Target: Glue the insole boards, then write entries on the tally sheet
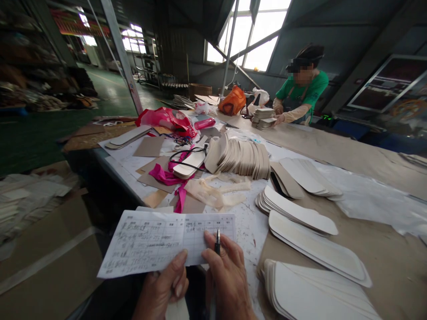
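Note:
My left hand [165, 286] pinches the lower edge of a white form sheet [156, 240] covered in a printed grid and handwriting, thumb on top. My right hand [227, 275] grips a dark pen [216, 242] upright, its tip by the sheet's right edge, and its fingers also rest against the paper. Both hands are low at the table's near edge. Just right of them lie fanned stacks of white insoles [313, 249].
A long worktable [383, 258] carries a row of beige insoles [240, 155], pink ribbon [167, 178], cardboard pieces, a red bag [165, 118] and an orange bag [233, 101]. A person in a green shirt [302, 95] handles a stack at the far end. Cardboard box [43, 258] at left.

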A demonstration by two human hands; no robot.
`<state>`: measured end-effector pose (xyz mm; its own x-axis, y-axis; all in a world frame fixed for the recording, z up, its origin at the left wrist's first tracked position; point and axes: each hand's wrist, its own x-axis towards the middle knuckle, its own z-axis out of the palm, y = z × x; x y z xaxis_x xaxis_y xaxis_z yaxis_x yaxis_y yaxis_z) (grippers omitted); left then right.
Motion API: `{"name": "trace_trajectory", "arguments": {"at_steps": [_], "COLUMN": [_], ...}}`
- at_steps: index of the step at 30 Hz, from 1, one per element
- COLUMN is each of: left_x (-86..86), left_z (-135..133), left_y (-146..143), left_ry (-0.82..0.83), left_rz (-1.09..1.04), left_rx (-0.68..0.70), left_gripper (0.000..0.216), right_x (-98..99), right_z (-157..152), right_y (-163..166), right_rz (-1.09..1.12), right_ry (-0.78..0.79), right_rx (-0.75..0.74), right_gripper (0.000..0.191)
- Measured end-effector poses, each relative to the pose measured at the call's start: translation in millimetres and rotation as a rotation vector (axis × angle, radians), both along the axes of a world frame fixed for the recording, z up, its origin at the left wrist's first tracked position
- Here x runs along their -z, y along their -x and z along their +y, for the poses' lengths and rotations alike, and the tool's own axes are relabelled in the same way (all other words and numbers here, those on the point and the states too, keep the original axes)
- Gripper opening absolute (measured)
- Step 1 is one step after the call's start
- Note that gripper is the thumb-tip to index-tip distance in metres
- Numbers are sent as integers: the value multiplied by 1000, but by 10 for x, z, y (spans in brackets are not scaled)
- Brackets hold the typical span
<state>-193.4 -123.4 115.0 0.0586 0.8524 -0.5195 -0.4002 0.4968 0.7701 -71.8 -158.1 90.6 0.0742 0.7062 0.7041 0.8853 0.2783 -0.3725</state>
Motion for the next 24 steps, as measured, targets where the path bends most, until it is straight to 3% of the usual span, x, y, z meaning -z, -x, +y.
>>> {"name": "trace_trajectory", "arguments": {"at_steps": [24], "left_x": [15], "left_z": [-39], "left_y": [55], "left_ry": [-12], "left_rz": [-22], "left_rx": [-9], "left_gripper": [39], "right_x": [-10], "right_z": [-67], "right_y": [-49], "right_rz": [-37], "right_ry": [40], "right_rx": [10], "right_gripper": [24]}}
